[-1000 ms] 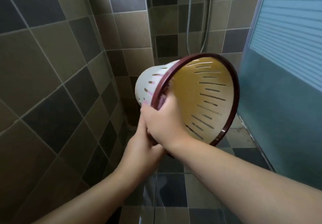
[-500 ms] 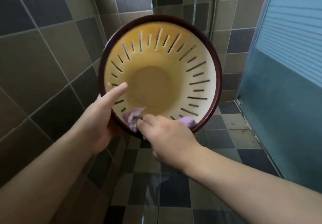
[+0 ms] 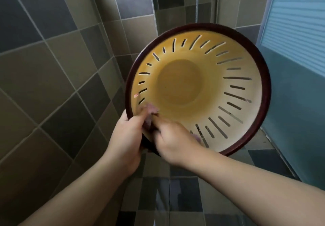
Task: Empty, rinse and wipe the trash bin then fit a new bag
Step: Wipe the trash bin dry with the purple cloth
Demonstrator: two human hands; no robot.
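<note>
The trash bin point(image 3: 197, 85) is held up in the air with its open mouth facing me: cream slotted walls, a yellowish bottom, a dark red rim. It holds nothing inside. My left hand point(image 3: 126, 138) grips the rim at the lower left, thumb over the edge. My right hand point(image 3: 174, 141) pinches a small purple cloth point(image 3: 151, 110) and presses it on the inner wall just inside the lower-left rim, right beside my left hand. Part of the cloth is hidden under my fingers.
Grey and brown wall tiles point(image 3: 52, 67) close in on the left and behind. A shower hose point(image 3: 197, 2) hangs at the back. A frosted blue glass door point(image 3: 295, 67) stands on the right. Wet floor tiles point(image 3: 168, 199) lie below.
The bin has shifted right and a little down. My left hand's finger came off the inner wall and now clamps the rim. My right hand with the cloth moved left along the inside.
</note>
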